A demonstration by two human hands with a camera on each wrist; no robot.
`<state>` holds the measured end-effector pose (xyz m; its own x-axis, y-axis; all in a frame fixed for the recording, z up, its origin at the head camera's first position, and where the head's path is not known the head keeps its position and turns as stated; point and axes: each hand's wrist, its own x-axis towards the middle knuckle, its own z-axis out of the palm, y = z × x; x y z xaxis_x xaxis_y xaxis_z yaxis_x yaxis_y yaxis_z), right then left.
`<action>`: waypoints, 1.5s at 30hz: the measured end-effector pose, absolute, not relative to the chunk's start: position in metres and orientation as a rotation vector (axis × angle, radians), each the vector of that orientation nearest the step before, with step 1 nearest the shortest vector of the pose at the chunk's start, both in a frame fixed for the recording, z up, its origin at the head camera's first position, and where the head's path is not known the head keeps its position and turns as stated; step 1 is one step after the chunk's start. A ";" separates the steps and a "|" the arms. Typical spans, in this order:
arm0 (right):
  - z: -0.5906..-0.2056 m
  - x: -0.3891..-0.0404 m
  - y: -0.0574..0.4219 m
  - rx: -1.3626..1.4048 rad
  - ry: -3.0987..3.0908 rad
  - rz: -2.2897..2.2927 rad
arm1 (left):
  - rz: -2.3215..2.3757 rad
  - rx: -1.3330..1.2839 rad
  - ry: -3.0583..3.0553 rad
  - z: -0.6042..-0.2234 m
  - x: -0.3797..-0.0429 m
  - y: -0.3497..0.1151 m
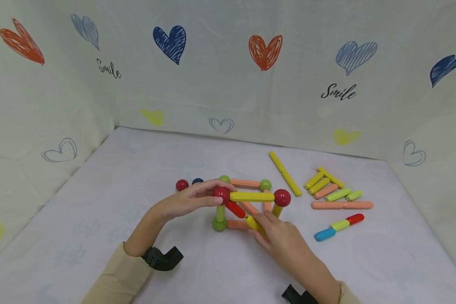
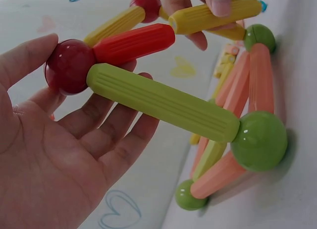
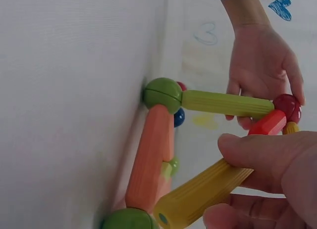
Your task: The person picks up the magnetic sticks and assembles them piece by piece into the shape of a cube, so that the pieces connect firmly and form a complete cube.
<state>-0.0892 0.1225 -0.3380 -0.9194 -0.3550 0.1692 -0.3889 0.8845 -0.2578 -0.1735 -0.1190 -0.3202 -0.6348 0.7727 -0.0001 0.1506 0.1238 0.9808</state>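
Observation:
My left hand (image 1: 188, 202) pinches a red ball (image 2: 70, 67) at an upper corner of a frame of magnetic sticks and balls. From that ball run a light green stick (image 2: 163, 102) down to a green ball (image 2: 259, 141), a yellow stick (image 1: 252, 196) across to another red ball (image 1: 282, 197), and a short red stick (image 2: 134, 43). My right hand (image 1: 286, 238) pinches a yellow magnetic stick (image 3: 200, 197), whose far end meets or nearly meets the red stick's free end. Orange sticks (image 2: 261, 78) join green balls along the base.
Behind my left hand lie a loose red ball (image 1: 182, 185) and a dark blue ball (image 1: 197, 180). To the right are a long yellow piece (image 1: 285, 173), several short sticks (image 1: 319, 185), a long orange piece (image 1: 342, 205) and a blue, green and red row (image 1: 340, 225).

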 end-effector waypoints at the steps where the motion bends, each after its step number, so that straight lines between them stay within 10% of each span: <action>1: -0.340 -0.090 0.121 0.582 -2.918 0.425 | 1.543 0.891 1.880 -0.320 -0.173 -0.119; 45: -0.339 -0.085 0.112 0.452 -2.940 0.529 | 1.507 0.872 1.893 -0.317 -0.172 -0.120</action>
<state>-0.0845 0.1116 -0.3391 -0.9482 -0.2692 0.1688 -0.3112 0.8944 -0.3214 -0.1716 -0.1199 -0.3166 -0.6303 0.7757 -0.0312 0.1438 0.1561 0.9772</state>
